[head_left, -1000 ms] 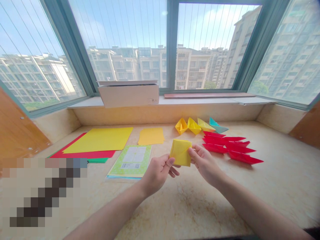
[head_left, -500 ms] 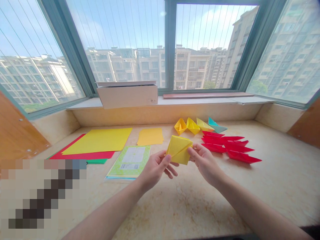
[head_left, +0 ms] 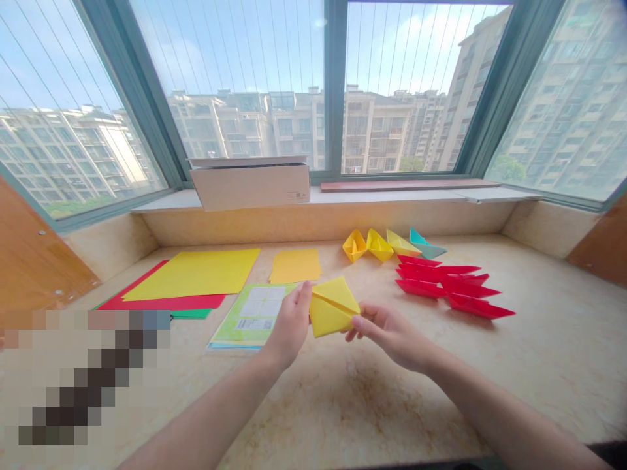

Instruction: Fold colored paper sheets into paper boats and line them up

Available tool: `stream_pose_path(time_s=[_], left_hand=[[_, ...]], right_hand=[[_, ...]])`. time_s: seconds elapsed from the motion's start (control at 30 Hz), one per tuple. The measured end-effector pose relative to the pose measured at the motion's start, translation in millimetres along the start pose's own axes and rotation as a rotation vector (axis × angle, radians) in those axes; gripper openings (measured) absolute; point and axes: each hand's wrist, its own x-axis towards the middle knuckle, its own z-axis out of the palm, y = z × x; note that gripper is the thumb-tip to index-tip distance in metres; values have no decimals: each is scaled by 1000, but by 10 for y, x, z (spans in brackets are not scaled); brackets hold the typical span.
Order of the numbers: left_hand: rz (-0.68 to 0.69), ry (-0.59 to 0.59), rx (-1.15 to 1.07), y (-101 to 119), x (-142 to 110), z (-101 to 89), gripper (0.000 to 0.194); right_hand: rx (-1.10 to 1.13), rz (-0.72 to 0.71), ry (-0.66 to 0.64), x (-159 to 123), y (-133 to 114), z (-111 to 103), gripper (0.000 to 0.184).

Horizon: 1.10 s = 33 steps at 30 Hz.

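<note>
Your left hand point(head_left: 291, 320) grips the left edge of a folded yellow paper point(head_left: 334, 308), held between both hands above the surface point(head_left: 294, 405), as your right hand point(head_left: 394, 336) pinches its right corner. The square has shifted left and turned since half a second ago, its diagonal edge now sloping down rightward: apparently a repositioning, with folding unfinished. Around you, from left, past a blurred-out patch: yellow sheets point(head_left: 196, 274) over a red sheet point(head_left: 171, 303) and a green one point(head_left: 193, 314); a green patterned packet point(head_left: 245, 326), partly hidden by your left hand; smaller orange-yellow sheets point(head_left: 295, 266); yellow boats point(head_left: 379, 247); a teal boat point(head_left: 426, 245); and red boats point(head_left: 455, 286) beyond your right hand. Nothing visible blocks either grip.
</note>
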Motion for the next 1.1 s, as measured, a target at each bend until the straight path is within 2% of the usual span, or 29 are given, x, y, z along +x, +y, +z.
stream_pose_path(time_s=[0.07,0.13,0.23,0.27,0.3,0.37,0.43,0.53,0.57,0.7,0.77,0.9,1.1], left_hand=[[-20,0,-28,7,16,-13,41],[-67,-60,-73,22,9,-20,35],[-183,-198,-105,37,-37,-13,35],[-230,-271,-106,33,-55,-7,37],[-273,-350,-103,23,-71,1,39],[-331,-478,-81,-12,-88,15,45],[-296,-456,-34,-46,-79,18,52],[-81,-259,49,-43,-47,-6,60],[-2,-235,73,-27,-42,-18,63],[254,-353,329,22,-56,-40,51],[274,-356,388,4,-59,-34,44],[222,-349,309,-48,-45,-13,31],[278,-312,255,-6,-62,15,23]], right_hand=[[-172,-82,85,-13,6,-16,31],[-314,-203,185,-18,29,-49,27],[-433,-371,260,-19,80,-86,60],[-459,-412,243,-17,94,-87,63],[-478,-447,201,-15,106,-83,58],[-484,-476,101,-3,119,-68,34],[-465,-418,97,17,127,-60,16],[-460,-219,203,56,158,-78,16],[-469,-164,212,67,173,-86,17],[-452,-85,95,79,201,-64,21],[-443,-91,56,71,179,-23,25],[-413,-98,106,69,127,52,23],[-163,-93,153,104,168,92,30]])
